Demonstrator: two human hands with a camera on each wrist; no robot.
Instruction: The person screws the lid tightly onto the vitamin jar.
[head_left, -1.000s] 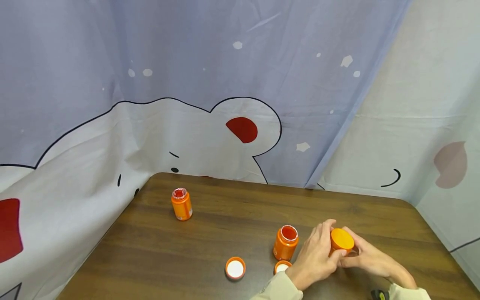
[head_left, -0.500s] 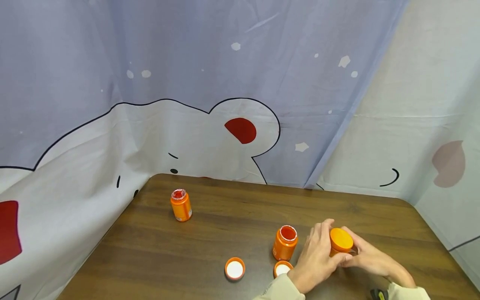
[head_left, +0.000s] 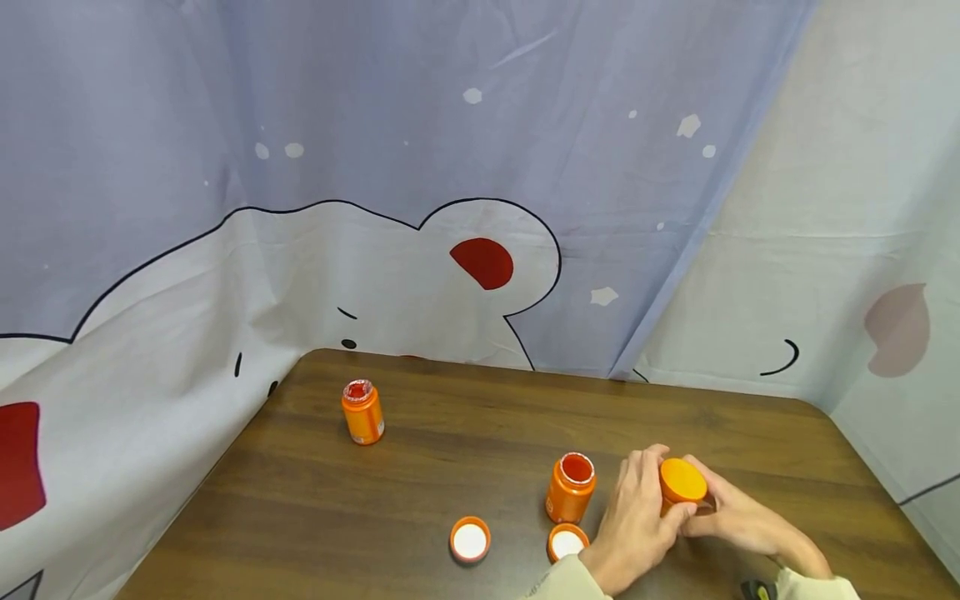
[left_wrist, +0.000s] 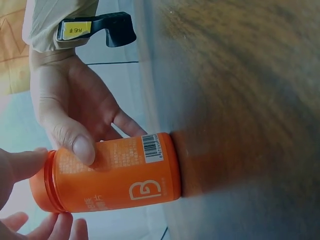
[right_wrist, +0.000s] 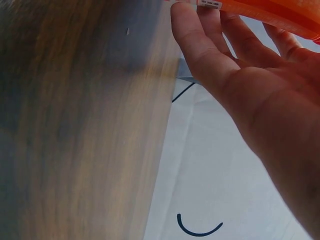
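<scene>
At the table's right side stands an orange bottle point(left_wrist: 115, 172) with its orange cap point(head_left: 683, 479) on. My left hand point(head_left: 633, 525) grips the cap, thumb on one side and fingers on the other. Lower down, around the bottle's body, my right hand point(head_left: 742, 517) holds it with thumb and fingers. In the left wrist view the bottle's base meets the table, and a barcode shows near it. The right wrist view catches only part of the bottle above the right hand's fingers point(right_wrist: 245, 42).
Left of my hands stands an uncapped orange bottle point(head_left: 570, 492), with an upturned cap point(head_left: 567, 543) in front. Another upturned cap point(head_left: 470, 540) lies farther left. A second uncapped bottle point(head_left: 363, 415) stands at the back left. A printed curtain point(head_left: 390, 275) borders the wooden table point(head_left: 300, 517).
The left hand's fingers and thumb have shifted slightly around the cap. The right hand and the bottle stay in about the same place.
</scene>
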